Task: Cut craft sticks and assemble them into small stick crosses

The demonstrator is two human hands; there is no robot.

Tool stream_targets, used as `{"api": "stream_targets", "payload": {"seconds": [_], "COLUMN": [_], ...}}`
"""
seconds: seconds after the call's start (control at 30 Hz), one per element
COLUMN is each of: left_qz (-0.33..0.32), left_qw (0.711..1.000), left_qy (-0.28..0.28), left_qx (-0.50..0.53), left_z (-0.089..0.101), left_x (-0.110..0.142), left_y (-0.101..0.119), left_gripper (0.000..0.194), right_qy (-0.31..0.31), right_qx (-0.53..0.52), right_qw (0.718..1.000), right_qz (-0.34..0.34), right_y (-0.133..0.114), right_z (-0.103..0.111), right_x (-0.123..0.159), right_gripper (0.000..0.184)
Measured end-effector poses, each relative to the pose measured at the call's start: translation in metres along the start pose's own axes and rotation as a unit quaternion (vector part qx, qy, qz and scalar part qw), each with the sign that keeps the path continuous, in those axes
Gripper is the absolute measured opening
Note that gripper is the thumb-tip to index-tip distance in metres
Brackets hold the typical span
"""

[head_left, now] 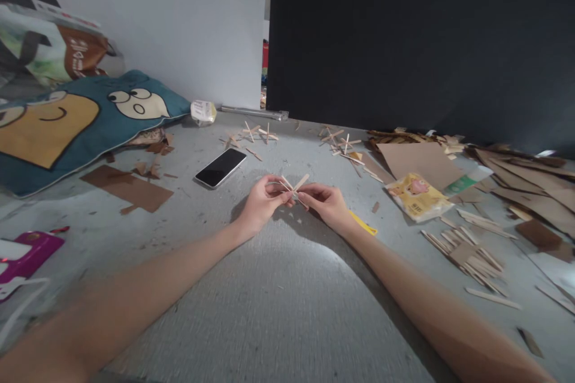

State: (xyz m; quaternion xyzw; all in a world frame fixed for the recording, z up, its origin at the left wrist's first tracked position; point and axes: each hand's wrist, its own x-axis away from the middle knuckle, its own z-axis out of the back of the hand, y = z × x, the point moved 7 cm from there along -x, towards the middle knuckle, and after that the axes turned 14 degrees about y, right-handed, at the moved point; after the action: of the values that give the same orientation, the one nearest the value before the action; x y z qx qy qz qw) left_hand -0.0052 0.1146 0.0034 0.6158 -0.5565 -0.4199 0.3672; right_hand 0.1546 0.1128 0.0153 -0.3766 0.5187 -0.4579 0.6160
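Grey tabletop (251,311) runs under your left grip (263,198) and your right grip (327,202). A teal cushion (92,116) with cartoon faces sits well out to the left of your left grip. A tan cardboard sheet (415,161) lies off to the right of your right grip and farther away; a pile of loose sticks (477,263) is on that side too, closer to you. Both grips are near each other, thumbs and fingers pinching the same piece. A yellow packet (415,197) lies right of your right grip — phone (221,168) just beyond and left of your left grip, dark screen up. Smallest — the crossed wooden sticks (295,190), right between your two grips, two ends angled up in a V.
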Motion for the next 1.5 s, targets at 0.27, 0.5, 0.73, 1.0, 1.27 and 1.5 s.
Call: {"api": "stream_targets", "payload": {"seconds": [0.27, 0.5, 0.73, 1.0, 1.27, 1.5], "left_qz": [0.002, -0.007, -0.001, -0.018, -0.014, -0.023], "left_qw": [1.0, 0.999, 0.999, 0.999, 0.999, 0.998], "left_qy": [0.005, 0.017, 0.02, 0.019, 0.022, 0.007], "left_qx": [-0.01, -0.028, -0.032, -0.033, -0.048, -0.054], "left_z": [0.0, 0.002, 0.002, 0.0, 0.001, 0.0], "left_x": [0.0, 0.0, 0.0, 0.001, 0.0, 0.0], "left_y": [0.001, 0.002, 0.002, 0.004, 0.001, 0.001], "left_gripper": [0.05, 0.048, 0.048, 0.041, 0.038, 0.034], "right_qy": [0.016, 0.02, 0.02, 0.029, 0.016, -0.006], "right_qx": [-0.007, -0.01, -0.008, 0.015, 0.01, -0.005], "right_qw": [1.0, 1.0, 0.999, 0.996, 0.995, 0.996], "right_qz": [0.016, 0.021, 0.04, 0.085, 0.097, 0.09], "right_y": [0.0, 0.001, 0.0, -0.003, -0.013, -0.017], "right_z": [0.001, 0.001, 0.001, 0.004, 0.004, 0.001], "right_x": [0.0, -0.001, -0.001, -0.003, -0.001, 0.002], "right_gripper": [0.036, 0.035, 0.031, 0.029, 0.024, 0.027]}}
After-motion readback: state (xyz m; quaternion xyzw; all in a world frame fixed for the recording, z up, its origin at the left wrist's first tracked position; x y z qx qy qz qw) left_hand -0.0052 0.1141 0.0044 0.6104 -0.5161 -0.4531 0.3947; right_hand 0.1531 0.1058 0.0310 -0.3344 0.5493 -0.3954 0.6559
